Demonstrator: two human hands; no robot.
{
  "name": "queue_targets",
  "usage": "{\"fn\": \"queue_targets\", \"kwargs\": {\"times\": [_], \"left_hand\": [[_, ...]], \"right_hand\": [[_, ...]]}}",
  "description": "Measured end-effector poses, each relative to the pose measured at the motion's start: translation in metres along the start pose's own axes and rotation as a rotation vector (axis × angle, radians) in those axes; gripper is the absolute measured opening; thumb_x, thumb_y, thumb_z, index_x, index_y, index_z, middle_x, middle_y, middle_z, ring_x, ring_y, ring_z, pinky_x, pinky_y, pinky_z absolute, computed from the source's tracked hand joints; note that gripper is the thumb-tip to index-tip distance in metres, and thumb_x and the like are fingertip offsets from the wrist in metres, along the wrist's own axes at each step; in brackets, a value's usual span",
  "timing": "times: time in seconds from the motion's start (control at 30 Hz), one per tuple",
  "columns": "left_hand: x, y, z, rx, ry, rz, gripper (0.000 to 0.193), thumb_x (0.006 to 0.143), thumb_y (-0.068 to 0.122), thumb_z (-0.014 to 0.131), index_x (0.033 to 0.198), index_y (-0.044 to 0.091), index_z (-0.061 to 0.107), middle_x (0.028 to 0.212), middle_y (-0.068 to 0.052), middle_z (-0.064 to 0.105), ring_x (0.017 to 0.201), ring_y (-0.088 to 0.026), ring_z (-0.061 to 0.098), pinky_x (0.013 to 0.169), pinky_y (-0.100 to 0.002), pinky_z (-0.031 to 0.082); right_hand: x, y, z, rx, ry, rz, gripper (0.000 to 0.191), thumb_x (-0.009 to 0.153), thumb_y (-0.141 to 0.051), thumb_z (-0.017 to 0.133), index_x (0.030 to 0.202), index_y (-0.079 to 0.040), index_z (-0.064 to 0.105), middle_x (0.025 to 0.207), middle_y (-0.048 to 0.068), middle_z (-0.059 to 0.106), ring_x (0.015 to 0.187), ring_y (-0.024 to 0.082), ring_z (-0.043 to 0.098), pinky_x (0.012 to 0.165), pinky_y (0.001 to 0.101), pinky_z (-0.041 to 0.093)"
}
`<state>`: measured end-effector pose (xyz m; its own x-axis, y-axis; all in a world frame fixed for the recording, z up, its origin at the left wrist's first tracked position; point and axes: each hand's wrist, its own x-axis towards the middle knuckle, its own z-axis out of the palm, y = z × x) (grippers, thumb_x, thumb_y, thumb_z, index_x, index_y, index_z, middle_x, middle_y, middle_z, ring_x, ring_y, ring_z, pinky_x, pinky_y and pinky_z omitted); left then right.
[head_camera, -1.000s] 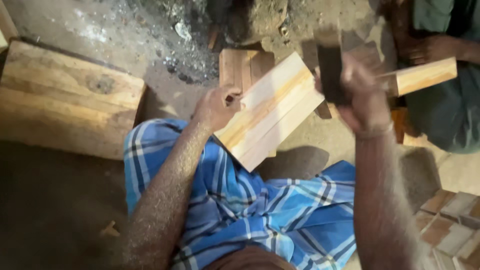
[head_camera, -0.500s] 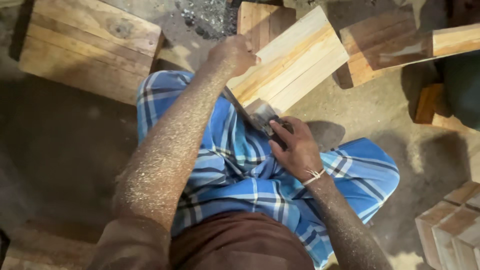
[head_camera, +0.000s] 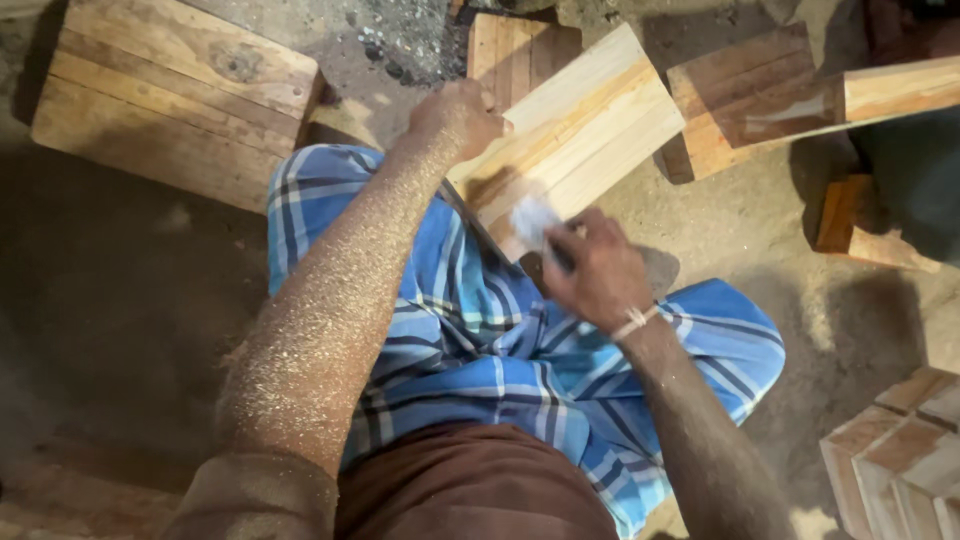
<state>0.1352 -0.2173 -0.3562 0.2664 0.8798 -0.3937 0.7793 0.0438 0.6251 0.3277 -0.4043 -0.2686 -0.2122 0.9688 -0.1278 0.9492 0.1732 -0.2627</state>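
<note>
My left hand (head_camera: 458, 118) grips the pale wooden board (head_camera: 575, 135) propped on my checked cloth (head_camera: 480, 330); my right hand (head_camera: 590, 272) closes its fingers on a blurred tool (head_camera: 537, 222), mostly hidden

Pale yellow-tan board (head_camera: 590, 130), streaked grain, under the left hand's (head_camera: 458, 118) grip. Blue, white and dark checked cloth (head_camera: 480, 330) below it. Whitish blurred object (head_camera: 533, 216) above the right hand's (head_camera: 592, 270) fingers. Brown garment (head_camera: 470, 485).
</note>
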Motion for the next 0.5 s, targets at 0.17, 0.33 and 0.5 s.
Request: {"fn": "queue_targets", "kwargs": {"times": [0.17, 0.33, 0.5], "left_hand": [[-0.006, 0.0, -0.003, -0.058, 0.035, -0.008, 0.054, 0.083, 0.049, 0.079, 0.123, 0.013, 0.071, 0.126, -0.016, 0.067, 0.115, -0.034, 0.065, 0.097, -0.045, 0.052], [-0.008, 0.003, -0.008, -0.114, -0.005, 0.006, 0.046, 0.083, 0.045, 0.079, 0.118, 0.016, 0.074, 0.119, -0.016, 0.071, 0.108, -0.032, 0.069, 0.095, -0.044, 0.053], [-0.008, 0.008, -0.012, -0.118, -0.105, -0.056, 0.043, 0.086, 0.045, 0.078, 0.114, 0.012, 0.075, 0.116, -0.016, 0.075, 0.107, -0.029, 0.073, 0.094, -0.043, 0.056]], "right_hand": [[0.007, 0.03, -0.003, 0.019, 0.045, -0.05, 0.029, 0.081, -0.022, 0.075, 0.109, -0.013, 0.078, 0.106, 0.014, 0.066, 0.1, 0.034, 0.067, 0.085, 0.0447, 0.056], [0.013, 0.056, 0.0, 0.077, 0.07, -0.044, 0.033, 0.077, -0.018, 0.077, 0.11, -0.011, 0.077, 0.106, 0.018, 0.065, 0.096, 0.036, 0.066, 0.081, 0.0457, 0.055], [0.023, 0.078, -0.003, 0.082, 0.119, -0.034, 0.031, 0.082, -0.016, 0.075, 0.114, -0.012, 0.078, 0.106, 0.016, 0.065, 0.099, 0.036, 0.066, 0.083, 0.0453, 0.055]]}}
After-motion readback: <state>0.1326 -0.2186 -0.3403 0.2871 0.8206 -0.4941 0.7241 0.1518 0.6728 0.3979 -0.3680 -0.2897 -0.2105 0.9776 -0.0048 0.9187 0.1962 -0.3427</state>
